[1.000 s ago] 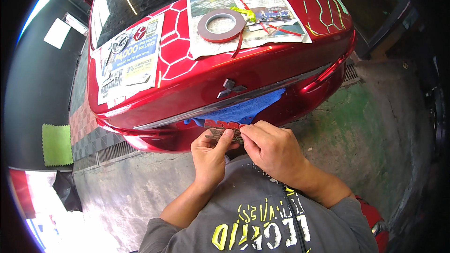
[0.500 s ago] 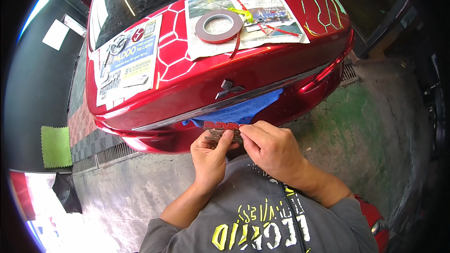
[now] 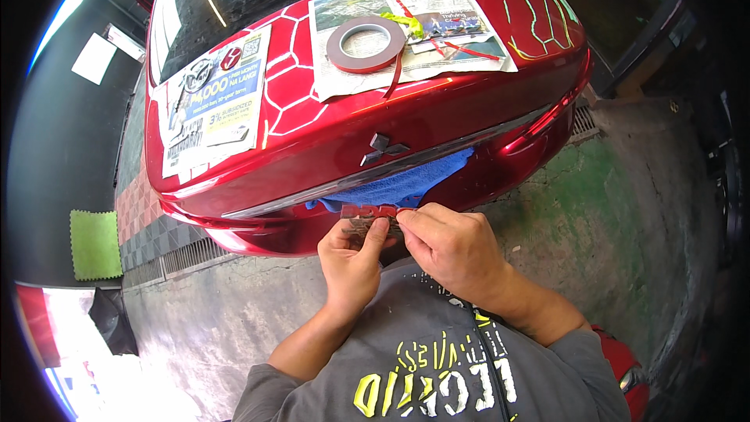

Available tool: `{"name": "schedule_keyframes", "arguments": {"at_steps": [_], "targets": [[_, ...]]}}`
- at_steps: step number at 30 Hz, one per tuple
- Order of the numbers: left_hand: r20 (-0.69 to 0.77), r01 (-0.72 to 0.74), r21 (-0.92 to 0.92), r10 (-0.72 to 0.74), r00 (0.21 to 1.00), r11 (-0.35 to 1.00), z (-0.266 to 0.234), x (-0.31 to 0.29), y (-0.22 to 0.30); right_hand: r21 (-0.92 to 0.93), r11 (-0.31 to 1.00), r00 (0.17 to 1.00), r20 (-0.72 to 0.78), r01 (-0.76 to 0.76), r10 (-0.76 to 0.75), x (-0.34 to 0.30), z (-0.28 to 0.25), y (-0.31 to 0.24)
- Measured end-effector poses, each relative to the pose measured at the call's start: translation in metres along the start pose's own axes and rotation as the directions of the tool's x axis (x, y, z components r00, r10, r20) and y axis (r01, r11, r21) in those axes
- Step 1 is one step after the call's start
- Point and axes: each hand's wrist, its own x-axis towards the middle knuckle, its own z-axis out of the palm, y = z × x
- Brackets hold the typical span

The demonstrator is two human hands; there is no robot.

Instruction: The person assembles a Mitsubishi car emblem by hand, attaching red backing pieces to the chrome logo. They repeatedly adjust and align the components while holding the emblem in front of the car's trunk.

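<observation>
In front of my chest, my left hand (image 3: 351, 259) is closed around a small flat emblem (image 3: 364, 210), thumb pressed on its face. Red tape-like strips run along the emblem's upper edge; the lower part is dark grey. My right hand (image 3: 453, 244) pinches at the emblem's right end, fingertips together; what exactly lies between them is too small to make out. Just beyond both hands, a blue cloth (image 3: 406, 180) lies on the rear bumper of a red car (image 3: 312, 148). The car's own three-pointed badge (image 3: 383, 150) sits above the cloth.
On the trunk lid, a newspaper sheet (image 3: 326, 82) carries a roll of red-lined grey tape (image 3: 337, 53), red strips (image 3: 469, 51) and a crumpled yellow-green piece (image 3: 412, 25). Another printed sheet (image 3: 244, 101) with round emblems lies left. A green cloth (image 3: 95, 244) hangs at far left.
Almost nothing differs. The right fingertips shift very slightly along the emblem's end; both hands keep their place.
</observation>
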Motion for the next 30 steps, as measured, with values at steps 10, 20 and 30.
{"name": "schedule_keyframes", "arguments": {"at_steps": [10,20,30], "targets": [[-0.012,-0.312,0.429,0.350,0.937,0.848,0.001,0.001,-0.006,-0.019,0.999,0.999,-0.008,0.031,-0.031,0.001,0.010,-0.002],[0.036,-0.349,0.577,0.404,0.914,0.738,0.001,0.005,-0.004,-0.088,0.995,0.998,0.032,0.056,-0.054,0.002,0.021,0.010],[0.074,-0.037,0.177,0.024,0.997,0.983,-0.005,0.023,0.000,0.208,0.974,0.996,0.047,-0.088,0.080,0.010,0.020,0.020]]}}
